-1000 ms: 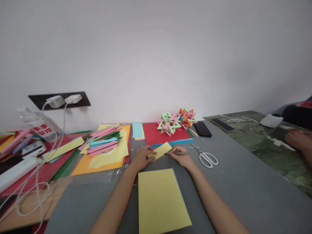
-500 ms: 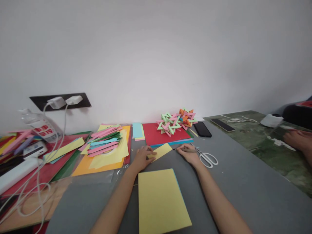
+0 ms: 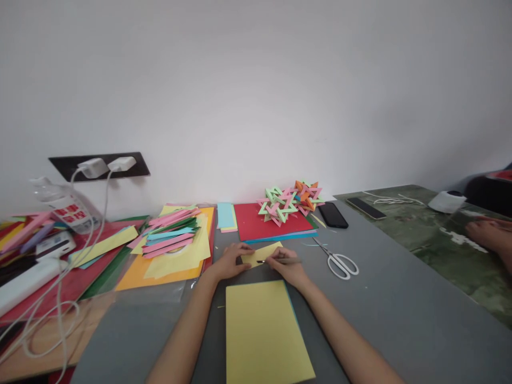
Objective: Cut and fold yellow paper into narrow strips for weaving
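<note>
A short yellow paper strip (image 3: 260, 255) lies slanted on the grey table. My left hand (image 3: 231, 261) holds it down at its left end, index finger along the far edge and thumb along the near edge. In my right hand (image 3: 288, 266) is a slim pen-like tool (image 3: 288, 261), gripped between thumb and fingers. Its dark tip points left, over the strip; whether it touches the paper I cannot tell. Nearer to me lies a stack of yellow paper (image 3: 266, 330) with a blue edge showing. White-handled scissors (image 3: 340, 264) lie open to the right of my right hand.
Folded paper stars (image 3: 280, 205) sit on red paper (image 3: 250, 221) at the back, beside a black phone (image 3: 333, 214). Coloured strips (image 3: 172, 232) are piled left. White cables (image 3: 60, 314) and a bottle (image 3: 66, 208) stand further left. Another person's hand (image 3: 486, 232) is at right.
My right hand has moved left and nearer to me, bringing the tool's tip over the strip. The strip now lies at a flatter slant, slightly closer to me. The scissors are uncovered.
</note>
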A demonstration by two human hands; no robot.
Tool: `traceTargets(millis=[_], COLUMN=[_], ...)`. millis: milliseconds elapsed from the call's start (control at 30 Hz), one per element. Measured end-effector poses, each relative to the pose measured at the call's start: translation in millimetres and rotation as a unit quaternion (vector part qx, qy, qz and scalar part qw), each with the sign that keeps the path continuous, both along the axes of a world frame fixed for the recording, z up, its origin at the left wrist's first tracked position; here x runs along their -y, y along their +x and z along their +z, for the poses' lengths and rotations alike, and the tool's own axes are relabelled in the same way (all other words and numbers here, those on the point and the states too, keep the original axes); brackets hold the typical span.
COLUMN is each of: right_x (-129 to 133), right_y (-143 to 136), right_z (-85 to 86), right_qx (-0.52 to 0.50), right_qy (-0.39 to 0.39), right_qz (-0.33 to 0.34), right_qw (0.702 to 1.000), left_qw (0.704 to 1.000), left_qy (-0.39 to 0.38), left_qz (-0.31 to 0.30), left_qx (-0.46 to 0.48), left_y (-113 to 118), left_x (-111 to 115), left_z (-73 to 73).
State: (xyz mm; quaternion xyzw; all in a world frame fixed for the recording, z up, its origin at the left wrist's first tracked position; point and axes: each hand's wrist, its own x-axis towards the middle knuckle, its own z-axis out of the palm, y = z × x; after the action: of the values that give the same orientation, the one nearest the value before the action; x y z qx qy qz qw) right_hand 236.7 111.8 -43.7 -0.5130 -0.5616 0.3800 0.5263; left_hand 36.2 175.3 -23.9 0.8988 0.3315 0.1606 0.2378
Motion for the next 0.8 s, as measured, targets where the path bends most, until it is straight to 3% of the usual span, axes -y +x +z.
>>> traceTargets(millis=[133,500,800], right_x=[1.8,6.1,3.3], right_y=[-16.8,-26.8,-25.4], right_z=[-3.6,-2.0,-5.9], right_qx=[-0.02,0.009,0.049], right_qy=[-0.009,0.003,0.025], right_qz=[0.002,0.064,0.048], right_qw=[1.0,0.998,0.997], left_qw=[0.999,0.997,0.997], left_qy=[0.029,0.041,0.058], left_qz=[0.027,0.059,0.057], left_qx=[0.002,-0.012,-0.016], left_y=[2.9,6.0,5.5], left_x=[0.8,4.8,2.9], left_z=[-3.8,-6.2,-11.1])
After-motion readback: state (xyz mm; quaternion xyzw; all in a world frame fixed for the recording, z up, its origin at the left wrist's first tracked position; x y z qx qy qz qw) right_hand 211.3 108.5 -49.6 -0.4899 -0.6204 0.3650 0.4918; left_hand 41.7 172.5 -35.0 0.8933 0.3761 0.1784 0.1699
